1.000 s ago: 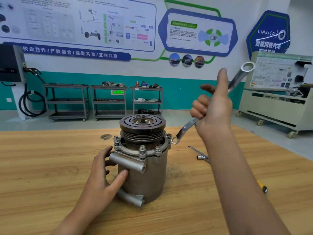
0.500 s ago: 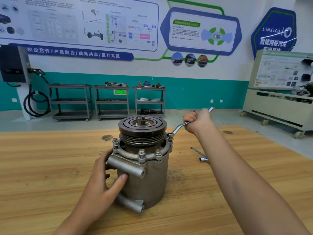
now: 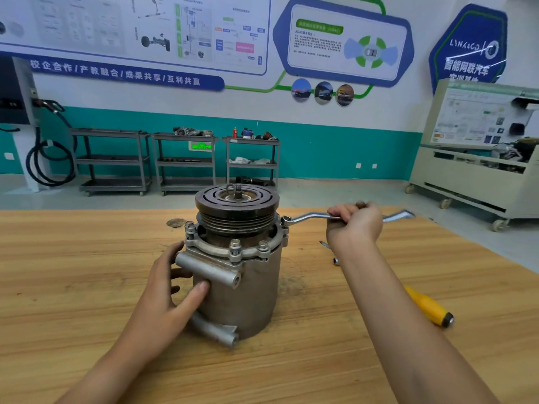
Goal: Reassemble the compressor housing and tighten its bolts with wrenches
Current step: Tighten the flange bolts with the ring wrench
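Two hands [image 3: 169, 293] [image 3: 354, 225] on compressor [image 3: 248, 287] and wrench [image 3: 309, 217].

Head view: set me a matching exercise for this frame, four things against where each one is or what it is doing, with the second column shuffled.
Things:
1 wrench
2 left hand
3 right hand
4 yellow-handled tool

States:
A lies on the table, to the right of the right forearm
B holds the compressor on its left side
C its ring end sits at the compressor's upper right rim
D grips the wrench's shank

Pairs: 1-C; 2-B; 3-D; 4-A
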Demonstrator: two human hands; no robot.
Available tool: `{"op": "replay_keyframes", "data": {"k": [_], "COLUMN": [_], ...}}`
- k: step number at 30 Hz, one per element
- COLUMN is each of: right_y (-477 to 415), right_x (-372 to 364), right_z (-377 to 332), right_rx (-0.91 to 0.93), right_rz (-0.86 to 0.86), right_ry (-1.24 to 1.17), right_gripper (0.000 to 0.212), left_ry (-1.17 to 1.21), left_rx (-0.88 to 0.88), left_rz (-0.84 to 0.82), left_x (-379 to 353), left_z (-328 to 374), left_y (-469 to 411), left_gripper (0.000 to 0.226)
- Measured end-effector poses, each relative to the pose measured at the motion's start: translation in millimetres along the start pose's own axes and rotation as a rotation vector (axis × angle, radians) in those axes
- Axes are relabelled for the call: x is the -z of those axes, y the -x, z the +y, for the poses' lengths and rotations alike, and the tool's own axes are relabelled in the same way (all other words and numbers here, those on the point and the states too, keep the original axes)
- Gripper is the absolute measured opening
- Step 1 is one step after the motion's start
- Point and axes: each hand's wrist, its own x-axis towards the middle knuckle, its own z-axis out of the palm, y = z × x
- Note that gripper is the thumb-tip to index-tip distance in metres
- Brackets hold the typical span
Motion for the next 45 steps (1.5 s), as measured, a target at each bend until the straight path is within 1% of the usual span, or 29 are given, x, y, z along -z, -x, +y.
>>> {"op": "replay_keyframes", "data": {"k": [2,4,8,11,12,14,15,17,21,22,24,25,26,30,33,34,36,38,39,40,41,42,43,44,45], "right_y": [10,20,39,56,62,72,76,80,86,87,85,83,83,85,89,91,93,95,97,98,101,101,100,96,92], "right_x": [10,13,12,18,21,27,31,39,50,51,52,50,47,36,29,26,18,14,13,10,5,0,-7,-13,-20], "right_z": [1,2,7,14,17,25,30,39,57,60,64,64,64,64,71,72,72,69,66,61,54,45,32,16,0], "right_rx": [0.040,0.113,0.310,0.479,0.548,0.676,0.735,0.861,1.123,1.220,1.446,1.510,1.537,1.545,1.568,1.564,1.539,1.498,1.430,1.304,1.127,0.961,0.850,0.771,0.691], "right_rz": [0.015,0.009,-0.066,-0.184,-0.230,-0.330,-0.373,-0.472,-0.743,-0.817,-0.915,-0.943,-0.947,-0.949,-0.910,-0.892,-0.874,-0.889,-0.877,-0.828,-0.741,-0.624,-0.511,-0.423,-0.378], "right_ry": [-0.037,-0.034,0.043,0.108,0.131,0.184,0.215,0.300,0.503,0.614,0.869,0.967,1.026,1.121,1.194,1.209,1.207,1.125,1.041,0.927,0.791,0.639,0.481,0.323,0.173], "right_gripper": [0.029,0.024,0.014,0.015,0.014,0.003,0.005,0.015,0.016,0.013,0.028,0.034,0.038,0.048,0.053,0.055,0.055,0.049,0.041,0.033,0.028,0.026,0.029,0.033,0.036], "left_ry": [-0.011,-0.044,-0.074,-0.068,-0.066,-0.063,-0.064,-0.068,-0.072,-0.072,-0.065,-0.062,-0.058,-0.033,-0.025,-0.034,-0.049,-0.050,-0.049,-0.049,-0.047,-0.041,-0.035,-0.036,-0.042], "left_rx": [0.001,-0.021,-0.037,-0.037,-0.039,-0.043,-0.045,-0.047,-0.058,-0.059,-0.060,-0.061,-0.059,-0.050,-0.036,-0.035,-0.028,-0.019,-0.020,-0.017,-0.015,-0.007,0.001,0.008,0.011], "left_rz": [0.001,-0.001,0.009,0.019,0.022,0.028,0.031,0.038,0.048,0.047,0.045,0.043,0.040,0.037,0.039,0.032,0.025,0.034,0.045,0.053,0.057,0.059,0.060,0.060,0.056], "left_x": [0,0,2,1,1,2,2,2,3,3,4,4,5,5,4,5,6,7,7,7,7,7,7,7,7], "left_z": [0,-1,-4,-4,-3,-3,-3,-4,-8,-9,-10,-11,-11,-8,-8,-9,-11,-12,-13,-13,-13,-13,-14,-14,-15], "left_y": [1,2,3,3,3,3,4,5,5,4,3,3,3,2,3,2,2,1,1,1,1,0,0,0,0], "left_gripper": [0.063,0.063,0.068,0.068,0.068,0.069,0.069,0.070,0.071,0.071,0.068,0.067,0.066,0.062,0.066,0.062,0.059,0.059,0.059,0.059,0.061,0.062,0.062,0.062,0.062]}}
